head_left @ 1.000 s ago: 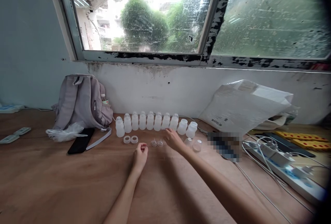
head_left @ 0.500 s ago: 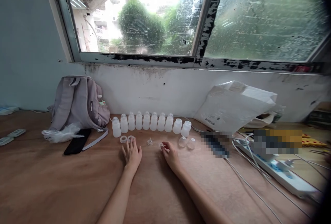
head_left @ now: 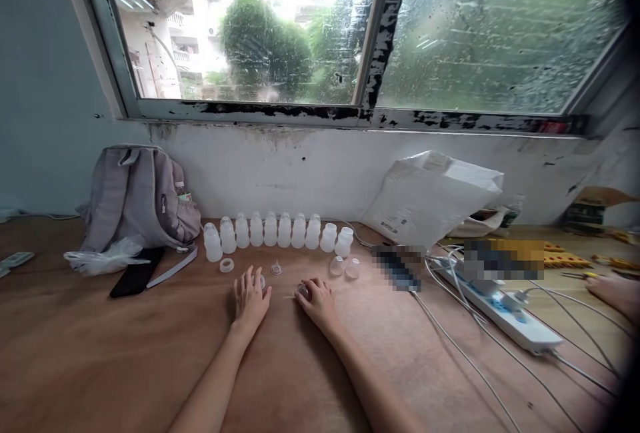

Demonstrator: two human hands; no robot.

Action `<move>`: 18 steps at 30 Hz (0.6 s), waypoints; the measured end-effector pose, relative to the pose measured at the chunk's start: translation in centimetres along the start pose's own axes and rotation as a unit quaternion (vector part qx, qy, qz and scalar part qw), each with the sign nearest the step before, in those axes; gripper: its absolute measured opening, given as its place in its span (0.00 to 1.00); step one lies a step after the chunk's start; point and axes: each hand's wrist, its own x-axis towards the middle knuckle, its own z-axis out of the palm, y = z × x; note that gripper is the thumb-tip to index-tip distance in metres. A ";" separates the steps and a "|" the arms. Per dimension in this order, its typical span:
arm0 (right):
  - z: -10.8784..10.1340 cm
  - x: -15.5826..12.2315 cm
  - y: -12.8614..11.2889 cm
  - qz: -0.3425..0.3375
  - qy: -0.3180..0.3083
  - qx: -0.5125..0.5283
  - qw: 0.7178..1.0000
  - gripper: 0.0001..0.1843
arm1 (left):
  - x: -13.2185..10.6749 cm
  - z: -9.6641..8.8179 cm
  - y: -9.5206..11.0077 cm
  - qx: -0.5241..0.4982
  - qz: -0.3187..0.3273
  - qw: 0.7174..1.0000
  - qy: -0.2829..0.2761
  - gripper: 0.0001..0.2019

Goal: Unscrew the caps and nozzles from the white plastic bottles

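Note:
My left hand (head_left: 251, 301) is low over the table, its fingers curved round a white screw ring (head_left: 263, 281) that is partly hidden. My right hand (head_left: 319, 301) holds a small clear silicone piece, which looks like a bottle teat (head_left: 303, 290), between thumb and fingers near the tabletop. Between and beyond the hands sits another clear teat (head_left: 277, 267). A second white ring (head_left: 227, 265) lies to the left. Two translucent caps (head_left: 337, 266) lie beyond my right hand. Behind stands a curved row of small frosted baby bottles (head_left: 271, 230); the two rightmost have open necks.
A grey backpack (head_left: 135, 196), a clear plastic bag (head_left: 105, 256) and a black phone-like slab (head_left: 137, 273) are at left. At right are a large white bag (head_left: 433, 196), a power strip (head_left: 525, 326) with cables, and another person's hand (head_left: 613, 292).
My left hand has drawn one white ring rightward and nearer. My right hand's fingers have turned down over the clear teat. The view has shifted right, and another person's hand has appeared.

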 end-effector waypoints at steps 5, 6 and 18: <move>-0.3 -0.2 0.0 0.009 0.021 0.072 0.997 0.09 | 0.2 0.1 0.0 -0.039 0.000 0.999 -0.032 0.20; -0.3 -0.1 0.0 0.007 0.027 0.105 0.994 0.09 | 0.3 0.0 0.1 -0.063 0.007 0.997 -0.032 0.19; -0.3 -0.9 -2.1 -0.056 0.025 0.216 0.975 0.21 | -1.2 -2.1 3.8 -0.344 0.106 0.930 -0.079 0.16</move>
